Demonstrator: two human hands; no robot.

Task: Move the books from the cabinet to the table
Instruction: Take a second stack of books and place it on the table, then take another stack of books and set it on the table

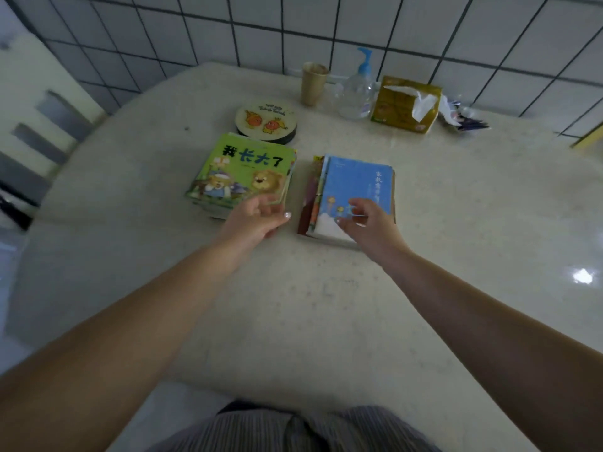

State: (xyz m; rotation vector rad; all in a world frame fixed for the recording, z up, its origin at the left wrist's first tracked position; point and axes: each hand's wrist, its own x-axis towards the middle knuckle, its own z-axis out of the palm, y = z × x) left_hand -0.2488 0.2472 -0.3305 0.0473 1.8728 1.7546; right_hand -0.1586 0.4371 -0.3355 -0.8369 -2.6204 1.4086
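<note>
White-tiled wall behind a pale stone table point(326, 321). Two book piles lie on it, just beside each other: the green-covered pile point(243, 172) on the left, the blue-covered pile point(352, 194) on the right. The cabinet is not in view. Left hand point(257, 215) sits at the green pile's near corner, fingers loosely curled, nothing held. Right hand point(365, 220) rests over the blue cover's near edge, fingers half open, grasping nothing. Judgement: the piles are being set down or squared. To do it well, press edges flush from both sides and keep them clear of the round tin point(266, 120), paper cup point(314, 83), pump bottle point(357, 89) and tissue pack point(406, 104) behind
</note>
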